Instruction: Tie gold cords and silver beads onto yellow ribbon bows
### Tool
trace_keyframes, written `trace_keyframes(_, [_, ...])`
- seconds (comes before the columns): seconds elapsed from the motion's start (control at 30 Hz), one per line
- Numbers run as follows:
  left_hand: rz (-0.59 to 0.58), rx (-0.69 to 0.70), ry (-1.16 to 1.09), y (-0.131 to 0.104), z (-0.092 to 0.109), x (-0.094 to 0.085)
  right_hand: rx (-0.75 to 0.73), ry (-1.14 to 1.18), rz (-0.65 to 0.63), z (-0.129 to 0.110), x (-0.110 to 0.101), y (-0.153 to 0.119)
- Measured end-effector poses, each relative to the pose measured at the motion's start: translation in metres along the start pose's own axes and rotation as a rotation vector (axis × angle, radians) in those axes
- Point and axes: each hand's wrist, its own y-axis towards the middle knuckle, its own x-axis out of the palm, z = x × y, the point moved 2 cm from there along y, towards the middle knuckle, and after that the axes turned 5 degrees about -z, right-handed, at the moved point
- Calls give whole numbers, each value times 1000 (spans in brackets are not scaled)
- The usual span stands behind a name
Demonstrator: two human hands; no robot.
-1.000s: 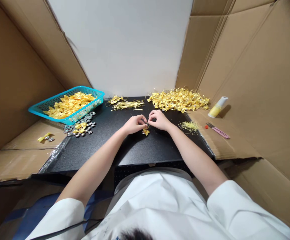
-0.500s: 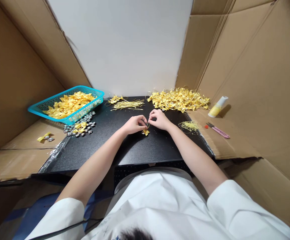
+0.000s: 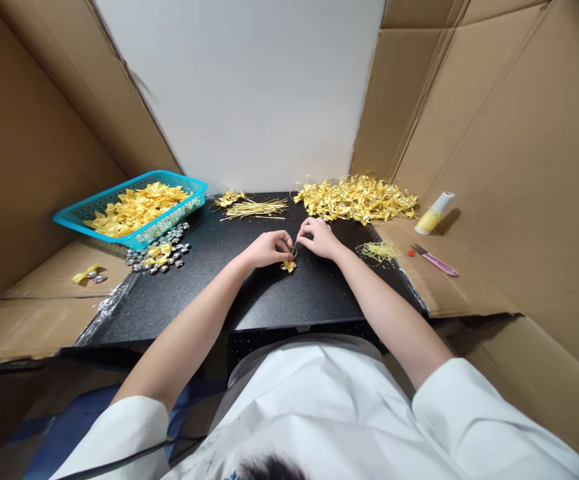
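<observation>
Over the middle of the black table (image 3: 184, 300), my left hand (image 3: 270, 249) pinches a thin gold cord just above a small yellow ribbon bow (image 3: 289, 267). The bow hangs at or rests on the tabletop below the fingertips; I cannot tell which. To its right, my right hand (image 3: 318, 238) is closed in a pinch on the upper part of the same gold cord (image 3: 296, 249). The cord runs between the two hands. Its ends are hidden by the fingers.
A blue basket (image 3: 195, 200) of yellow bows stands left, beside silver bells (image 3: 169, 267). Behind lie gold cords (image 3: 256, 209) and a heap of finished-looking bows (image 3: 354, 200). At right are yellow thread scraps (image 3: 379, 251), pink-handled snips (image 3: 436, 261) and a thread spool (image 3: 434, 213).
Both hands stay almost in place, still pinching. The yellow bow has shifted very slightly to the left and its petals show a little more.
</observation>
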Motion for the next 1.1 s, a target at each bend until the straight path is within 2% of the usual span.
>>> trace_keyframes(0.37, [-38, 34, -3, 0, 3, -1, 43, -85, 45, -1, -5, -2])
trace_keyframes(0.63, [-48, 42, -2, 2, -2, -3, 101, -150, 43, -5, -8, -5])
trace_keyframes(0.9, [-36, 32, -28, 3, -5, -1, 127, -211, 58, -12, -2, -1])
trace_keyframes(1.0, [27, 8, -8, 3, -6, -1, 191, -202, 53, -13, -18, -9])
trace_keyframes(1.1, [78, -6, 29, 2, -6, -1, 240, -229, 121, 3, -57, -50])
